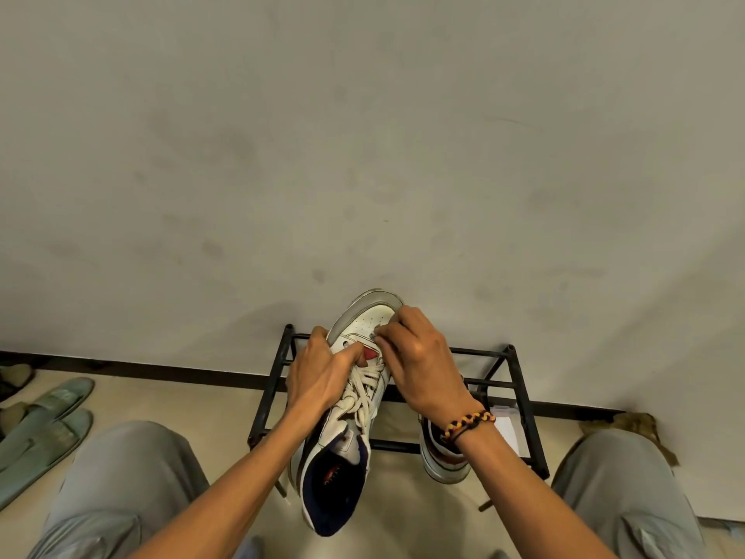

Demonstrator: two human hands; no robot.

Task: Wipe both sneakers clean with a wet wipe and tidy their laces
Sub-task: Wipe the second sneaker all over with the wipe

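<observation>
Sneaker (354,401) held up in front of the body, toe pointing away toward the wall (363,135), heel opening turned back toward the camera. Left hand (318,377) wrapped round the near side of the upper, thumb laid across the laces (363,391) near the red tongue tab (369,353); probably held so to steady the shoe and keep the toe box presented. Right hand (419,357) curled over the toe box, fingertips bunched and pinching a small greyish scrap there, seemingly the wet wipe (374,334), though too little showing to be sure. Pressure placed on the perforated toe area, likely because dirt gathers there. Laces threaded but loose and uneven, not yet tidied. Braided bracelet (469,423) on the right wrist.

Second sneaker (441,453) resting on the lower rail of a black metal shoe rack (520,397) against the wall, just beside and below the right forearm, partly hidden by it; within easy reach for its turn. Small pale packet (506,421) on the rack behind it, contents unclear. Green slippers (44,421) lying on the floor well off to the left. Grey-trousered knees (121,478) spread on both sides, leaving working room between.

Judged stage: wiping of the first shoe in progress, other shoe and both sets of laces left.
</observation>
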